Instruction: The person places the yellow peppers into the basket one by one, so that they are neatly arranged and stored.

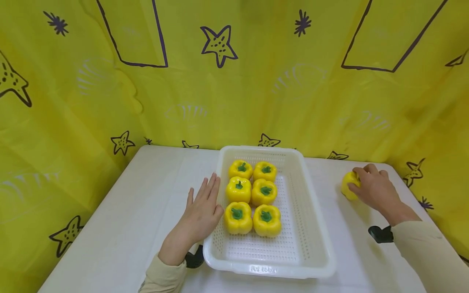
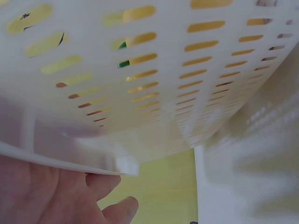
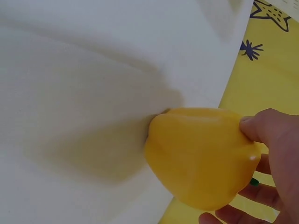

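Note:
A white perforated plastic basket (image 1: 318, 228) stands on the table, with several yellow bell peppers (image 1: 264, 191) grouped in its left part, green stems up. Along its left side lies my left hand (image 1: 202, 211), fingers extended and thumb against the rim. The left wrist view shows the fingers (image 2: 110, 186) right at the rim's edge, below the slotted wall. Off to the right of the basket, my right hand (image 1: 377, 189) grips another yellow bell pepper (image 3: 201, 158) between thumb and fingers. Its green stem end faces the palm, mostly hidden by the fingers.
A white cloth (image 1: 146, 203) covers the table. Behind and at both sides hangs a yellow curtain (image 1: 256, 101) with dark starfish drawings. Dark printed shapes on the cloth show near both wrists, one being a dark heart-like patch (image 1: 381, 234) by the right sleeve.

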